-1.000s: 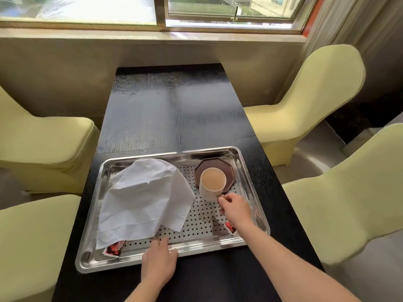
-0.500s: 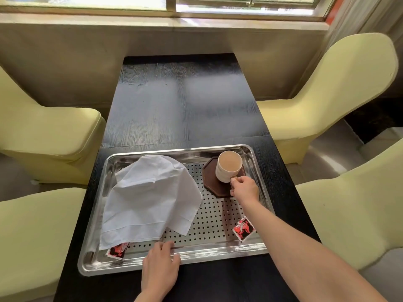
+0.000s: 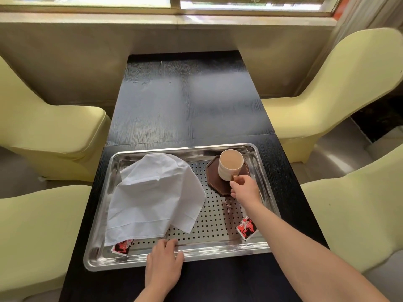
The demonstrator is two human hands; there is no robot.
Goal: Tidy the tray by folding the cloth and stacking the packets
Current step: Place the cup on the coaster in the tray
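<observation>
On the tray (image 3: 98, 261), the cloth (image 3: 157, 197) lies unfolded across its left side, one packet (image 3: 122, 248) peeking from beneath, a second packet (image 3: 246, 229) at its near-right corner — nothing tidied yet. The right hand (image 3: 246, 189) pinches the cup (image 3: 230, 164) by its handle at the far right; the left hand (image 3: 163, 265) rests, fingers relaxed, on the near rim.

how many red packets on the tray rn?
2. The left packet sits in the near-left corner of the tray, partly under the white cloth; the right packet lies near the near-right corner. The cloth may hide more.
</observation>
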